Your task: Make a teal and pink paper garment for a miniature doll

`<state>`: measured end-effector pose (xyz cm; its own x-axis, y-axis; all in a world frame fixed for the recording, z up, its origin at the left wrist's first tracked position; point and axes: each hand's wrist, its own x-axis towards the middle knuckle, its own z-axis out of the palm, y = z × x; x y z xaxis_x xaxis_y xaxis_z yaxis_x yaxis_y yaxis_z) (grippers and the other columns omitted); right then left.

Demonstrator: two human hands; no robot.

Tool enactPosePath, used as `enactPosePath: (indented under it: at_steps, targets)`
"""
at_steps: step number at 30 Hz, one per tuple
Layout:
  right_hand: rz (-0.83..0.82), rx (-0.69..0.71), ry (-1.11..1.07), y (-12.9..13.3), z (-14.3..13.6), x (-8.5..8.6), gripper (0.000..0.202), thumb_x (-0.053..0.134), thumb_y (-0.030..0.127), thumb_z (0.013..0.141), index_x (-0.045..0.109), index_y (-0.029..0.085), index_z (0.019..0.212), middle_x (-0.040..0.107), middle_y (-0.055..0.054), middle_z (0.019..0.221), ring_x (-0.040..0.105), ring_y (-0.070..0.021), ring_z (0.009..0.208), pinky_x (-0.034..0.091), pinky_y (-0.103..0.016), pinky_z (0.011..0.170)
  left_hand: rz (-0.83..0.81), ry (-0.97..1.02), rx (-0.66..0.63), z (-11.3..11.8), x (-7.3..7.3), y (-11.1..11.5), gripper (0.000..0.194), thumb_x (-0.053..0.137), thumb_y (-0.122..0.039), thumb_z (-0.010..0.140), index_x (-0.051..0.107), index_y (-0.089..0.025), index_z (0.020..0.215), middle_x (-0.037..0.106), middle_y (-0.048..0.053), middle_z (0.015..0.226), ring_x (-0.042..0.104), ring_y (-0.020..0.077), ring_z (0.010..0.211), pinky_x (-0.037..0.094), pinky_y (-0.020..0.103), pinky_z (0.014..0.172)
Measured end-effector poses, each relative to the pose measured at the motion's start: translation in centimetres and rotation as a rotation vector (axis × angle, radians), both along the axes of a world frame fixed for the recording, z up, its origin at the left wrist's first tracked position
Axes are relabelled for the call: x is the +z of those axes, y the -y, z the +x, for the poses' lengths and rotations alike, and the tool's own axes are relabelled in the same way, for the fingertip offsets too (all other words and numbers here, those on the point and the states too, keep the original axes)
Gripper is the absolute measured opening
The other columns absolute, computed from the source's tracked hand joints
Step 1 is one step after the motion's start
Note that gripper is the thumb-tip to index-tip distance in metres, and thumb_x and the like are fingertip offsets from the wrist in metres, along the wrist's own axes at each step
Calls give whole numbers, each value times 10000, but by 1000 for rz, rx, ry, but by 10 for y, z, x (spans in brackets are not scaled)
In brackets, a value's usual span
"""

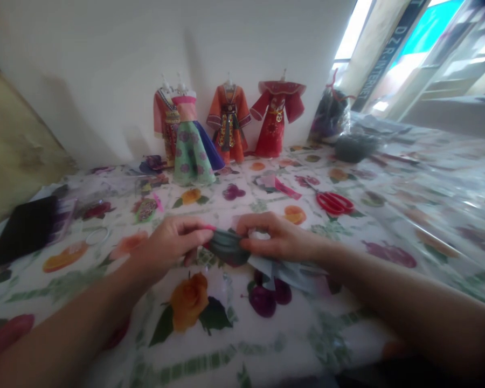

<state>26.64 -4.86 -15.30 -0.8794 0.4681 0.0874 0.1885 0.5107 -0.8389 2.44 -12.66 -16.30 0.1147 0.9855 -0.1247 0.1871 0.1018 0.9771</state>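
Observation:
A small piece of dark green cloth [226, 246] is stretched between my two hands above the table, with a bit of pink at its left end. My left hand [177, 240] pinches that pink end between thumb and fingers. The right end of the green cloth is pinched by my right hand [275, 235]. Pale grey fabric [286, 274] hangs or lies just below my right hand; whether it joins the green cloth I cannot tell.
Small dresses stand along the wall: a green one [192, 151], an orange one [229, 116], a red one [275, 121] and another behind. Red-handled scissors [334, 203] lie right, near pink scraps [286, 188]. A black item [26, 229] lies left. Clear plastic covers the right side.

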Motion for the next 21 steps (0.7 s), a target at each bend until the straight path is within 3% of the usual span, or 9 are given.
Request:
enactPosePath:
  at_steps: [10, 13, 18, 21]
  targets:
    - [-66, -28, -6, -5, 1, 2, 128, 584, 280, 863, 636, 165, 849, 645, -37, 848, 577, -177, 812, 451, -311, 749, -48, -66, -89, -13, 6, -3, 222, 609, -377, 914, 752, -208, 916, 545, -45, 454, 432, 78, 395, 298, 194, 417]
    - [-75, -36, -11, -5, 1, 1, 120, 592, 278, 862, 636, 168, 845, 644, -33, 849, 581, -175, 822, 453, -297, 732, -65, -5, -96, -13, 8, -2, 251, 572, -376, 929, 726, -197, 843, 564, -34, 471, 475, 92, 419, 333, 203, 431]
    - [-34, -25, -19, 1, -1, -2, 97, 601, 264, 878, 637, 175, 862, 644, -23, 866, 576, -168, 831, 452, -293, 752, -124, 38, -154, 4, 7, 4, 277, 672, -453, 866, 708, -183, 817, 623, -28, 540, 497, 74, 384, 320, 195, 398]
    - [4, -18, -41, 6, -3, -3, 108, 617, 282, 882, 630, 177, 860, 634, -14, 856, 563, -154, 805, 446, -289, 747, -164, 11, -119, 17, 3, 8, 277, 763, -444, 802, 707, -174, 819, 671, -23, 633, 493, 55, 367, 320, 183, 375]
